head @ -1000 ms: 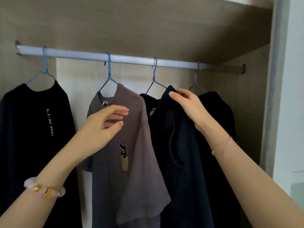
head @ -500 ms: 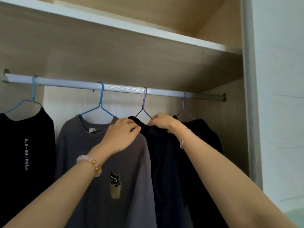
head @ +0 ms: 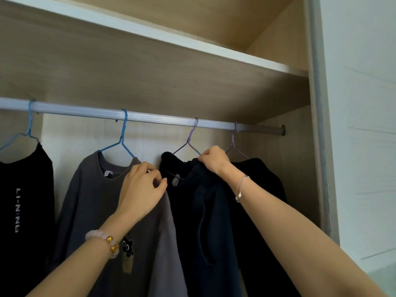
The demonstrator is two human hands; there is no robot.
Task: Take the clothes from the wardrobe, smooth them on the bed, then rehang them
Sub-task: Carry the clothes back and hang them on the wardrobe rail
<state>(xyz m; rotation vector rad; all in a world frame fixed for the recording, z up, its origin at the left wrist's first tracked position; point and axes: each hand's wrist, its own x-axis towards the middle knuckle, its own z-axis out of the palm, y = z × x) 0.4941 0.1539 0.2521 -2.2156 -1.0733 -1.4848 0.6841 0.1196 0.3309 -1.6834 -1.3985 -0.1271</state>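
Several garments hang from a white rail (head: 150, 116) in the wardrobe. A dark navy garment (head: 205, 221) hangs on a purple hanger (head: 190, 138). My right hand (head: 214, 160) pinches its right shoulder at the top. My left hand (head: 142, 187) is at its left shoulder beside the collar, fingers curled; whether it grips the cloth I cannot tell. A grey T-shirt (head: 96, 206) with a cat print hangs on a blue hanger (head: 122, 142) just left of it. Behind the navy garment hangs a black one (head: 263, 189) on another purple hanger (head: 234, 144).
A black shirt with white lettering (head: 25, 200) hangs far left on a blue hanger (head: 27, 133). A wooden shelf (head: 171, 67) sits above the rail. The wardrobe's side panel (head: 317, 125) and a white wall (head: 364, 146) close the right side.
The view tilted up. My left hand rose from in front of the grey T-shirt to the navy garment's left shoulder. My right hand stayed at the garment's right shoulder.
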